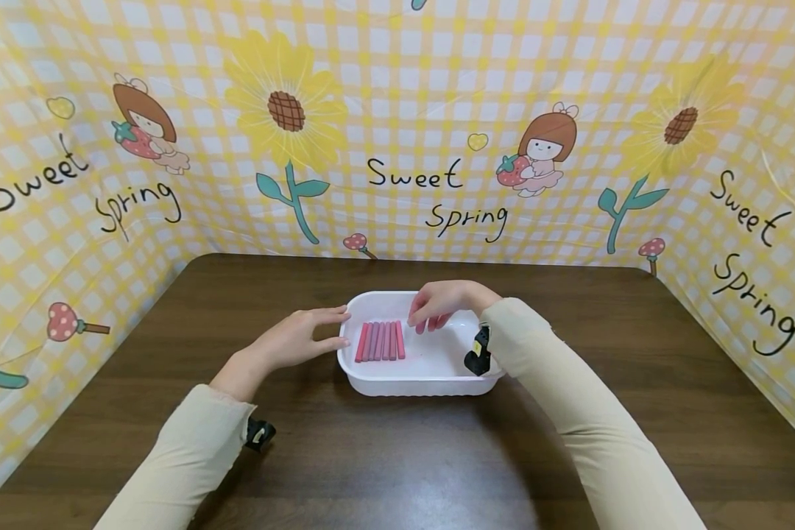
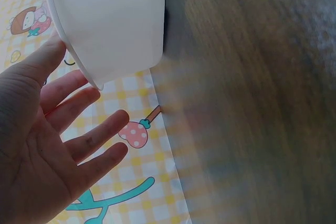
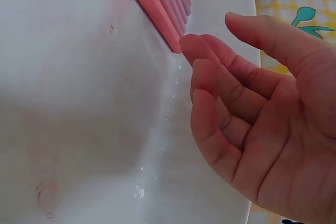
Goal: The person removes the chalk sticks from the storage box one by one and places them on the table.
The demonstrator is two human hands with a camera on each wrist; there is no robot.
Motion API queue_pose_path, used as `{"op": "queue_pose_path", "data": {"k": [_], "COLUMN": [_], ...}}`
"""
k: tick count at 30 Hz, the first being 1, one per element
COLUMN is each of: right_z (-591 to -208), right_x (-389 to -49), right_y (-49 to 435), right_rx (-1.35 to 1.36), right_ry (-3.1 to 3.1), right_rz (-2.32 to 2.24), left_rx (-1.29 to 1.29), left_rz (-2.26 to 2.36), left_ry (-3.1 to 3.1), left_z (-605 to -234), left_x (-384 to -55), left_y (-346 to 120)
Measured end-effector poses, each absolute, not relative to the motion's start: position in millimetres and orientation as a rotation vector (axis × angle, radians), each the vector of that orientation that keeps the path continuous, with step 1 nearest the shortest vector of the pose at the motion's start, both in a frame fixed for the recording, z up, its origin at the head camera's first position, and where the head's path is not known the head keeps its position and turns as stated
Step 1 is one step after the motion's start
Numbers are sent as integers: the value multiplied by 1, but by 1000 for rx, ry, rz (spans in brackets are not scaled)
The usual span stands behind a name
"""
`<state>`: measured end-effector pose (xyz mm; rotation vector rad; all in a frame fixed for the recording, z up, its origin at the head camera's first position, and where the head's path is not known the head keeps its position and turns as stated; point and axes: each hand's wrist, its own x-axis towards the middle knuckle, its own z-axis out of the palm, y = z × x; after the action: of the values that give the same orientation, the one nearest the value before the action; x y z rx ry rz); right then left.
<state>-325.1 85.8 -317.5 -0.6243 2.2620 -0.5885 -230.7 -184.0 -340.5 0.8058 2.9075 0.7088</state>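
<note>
A white plastic tray (image 1: 437, 361) with rounded corners holds a row of pink and mauve sticks (image 1: 380, 341), laid side by side in its left half. My left hand (image 1: 298, 338) is at the tray's left end, its thumb and fingers spread. In the left wrist view, the thumb and fingertips of this hand (image 2: 47, 135) touch or nearly touch the rim. Over the tray, to the right of the row, is my right hand (image 1: 444, 300). The right wrist view shows its fingers loosely curved, holding nothing, close to the end of a pink stick (image 3: 152, 11).
The tray stands on a dark brown wooden table (image 1: 384, 456). A yellow checked cloth (image 1: 397, 96) with printed flowers and figures rises behind the table and along both sides. Faint reddish smudges mark the tray's floor. Each wrist wears a small black camera.
</note>
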Motion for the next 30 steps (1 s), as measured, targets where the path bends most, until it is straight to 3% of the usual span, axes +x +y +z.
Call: {"op": "queue_pose_path", "data": {"k": [30], "right_z": [-343], "right_x": [-327], "right_y": [56], "right_rx": [-526], "right_ry": [2252], "right_rz": [-446], "left_rx": [794], "left_rz": [722], "left_ry": [2902], "left_z": [-339], "left_x": [-230], "left_y": [-183]}}
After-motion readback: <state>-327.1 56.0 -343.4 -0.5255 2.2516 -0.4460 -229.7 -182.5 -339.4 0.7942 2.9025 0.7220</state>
